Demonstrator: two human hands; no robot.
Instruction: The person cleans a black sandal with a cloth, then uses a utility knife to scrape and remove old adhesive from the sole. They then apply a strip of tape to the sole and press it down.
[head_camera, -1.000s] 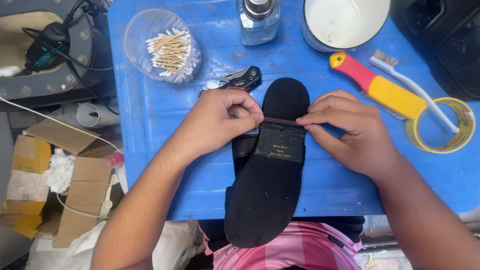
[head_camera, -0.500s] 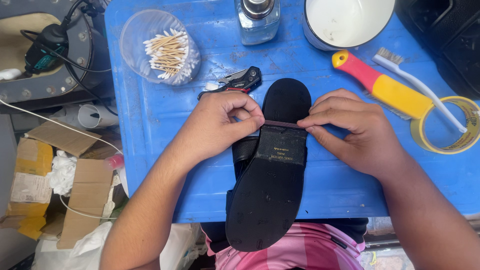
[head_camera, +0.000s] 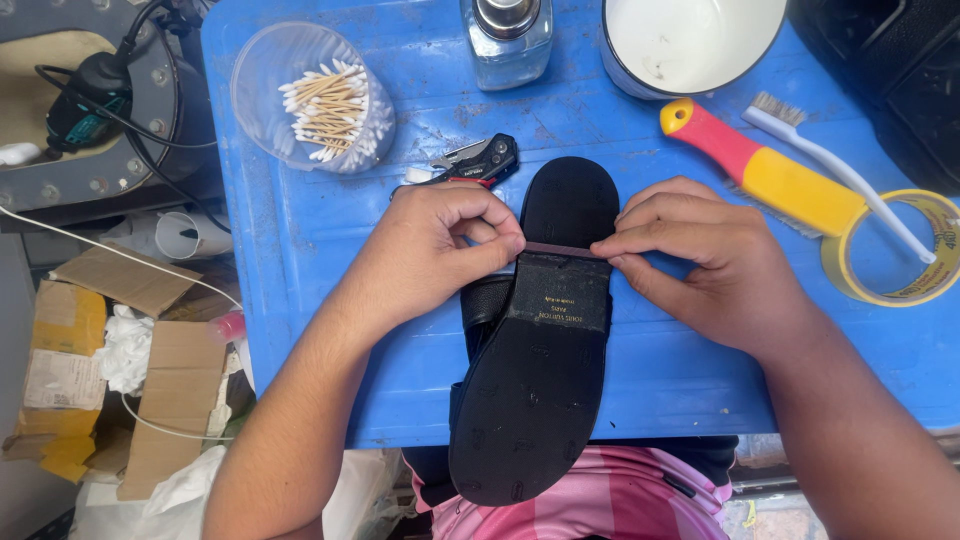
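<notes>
Head view, looking down on a blue desk (head_camera: 330, 250). A black shoe (head_camera: 540, 360) lies sole up, heel end away from the person and toe end overhanging the desk's near edge above a pink striped garment (head_camera: 600, 505). Compared with the views half a second and one second back, shoe and both hands sit in almost the same places; only the camera has drifted slightly, so the work reads as a sustained hold rather than a fresh move. A thin brown strip (head_camera: 560, 249) crosses the sole at the front edge of the heel. The left hand (head_camera: 430, 255) comes in from the shoe's left, wrist low, fingers curled, its grip pinching the strip's left end between thumb and forefinger. The right hand (head_camera: 700, 260) mirrors it from the shoe's right, fingers pressed together on the strip's right end. Beyond the shoe's heel: a folding knife (head_camera: 475, 160), a clear cup of cotton swabs (head_camera: 315, 95), a glass bottle (head_camera: 508, 38) and a white bowl (head_camera: 690, 40). Right of the shoe: a red-and-yellow handled brush (head_camera: 760, 170), a white toothbrush (head_camera: 840, 175) and a roll of yellow tape (head_camera: 900, 250)
</notes>
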